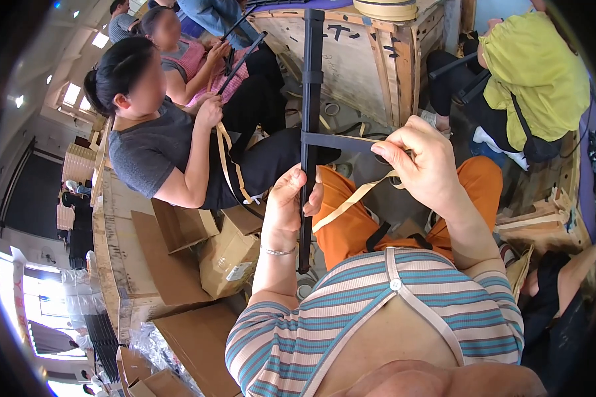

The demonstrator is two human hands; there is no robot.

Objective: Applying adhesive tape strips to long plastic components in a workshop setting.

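Upright in front of me stands a long, straight black bar (310, 99), its lower end above my lap. My left hand (290, 195) is wrapped round its lower half, fingers on one side and thumb on the other. From the bar, just above that hand, a flat black strip (343, 141) stretches out to the right. My right hand (422, 159) pinches the strip's far end between thumb and fingers. A tan ribbon-like length (354, 202) hangs from the right hand in a loop toward my orange trousers. Higher up, a dark band (312, 77) goes round the bar.
At my left a person in a grey shirt (153, 135) works with similar strips; another person in pink (191, 86) sits beyond. Cardboard boxes (228, 255) stand by my left elbow. A wooden crate (351, 63) is ahead, and a person in yellow-green (530, 66) sits at right.
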